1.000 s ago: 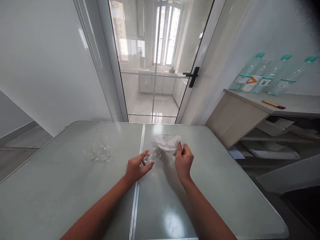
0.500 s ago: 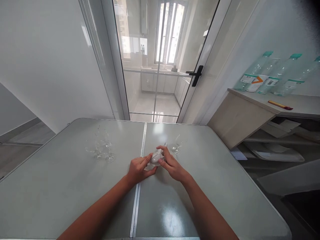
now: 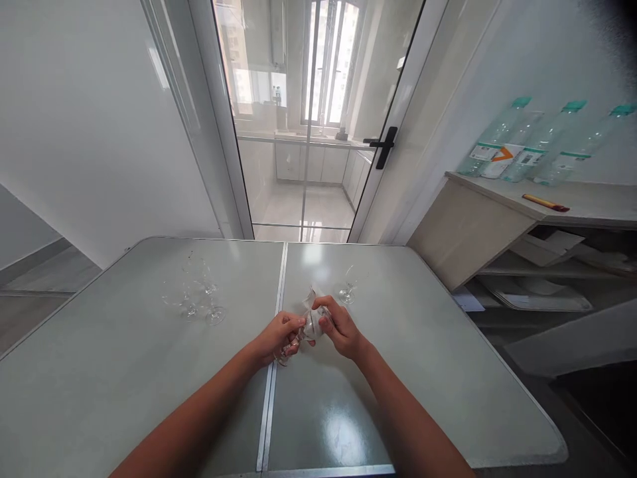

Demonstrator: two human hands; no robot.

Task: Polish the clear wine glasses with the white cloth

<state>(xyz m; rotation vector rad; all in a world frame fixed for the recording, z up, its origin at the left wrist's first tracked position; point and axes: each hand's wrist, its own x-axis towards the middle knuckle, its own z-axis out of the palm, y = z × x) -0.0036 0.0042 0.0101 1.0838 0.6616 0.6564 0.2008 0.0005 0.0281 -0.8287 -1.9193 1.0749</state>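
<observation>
My left hand (image 3: 279,335) is closed round the stem of a small clear stemmed glass (image 3: 298,335), which is tipped on its side over the table's centre seam. My right hand (image 3: 341,328) is closed on a white cloth (image 3: 312,320) pushed into and around the glass's bowl. Both hands meet just above the grey-green table (image 3: 149,372). Most of the cloth is hidden inside the glass and under my fingers.
One clear glass (image 3: 347,287) stands upright just beyond my right hand. Several more glasses (image 3: 196,299) stand grouped on the table's left half. A glass door (image 3: 308,119) lies behind the table. A shelf unit (image 3: 527,219) with plastic bottles (image 3: 527,143) stands at the right.
A second ago my right hand held the cloth loose beside the glass. It has since pressed the cloth into the glass, and both hands have closed more tightly around it.
</observation>
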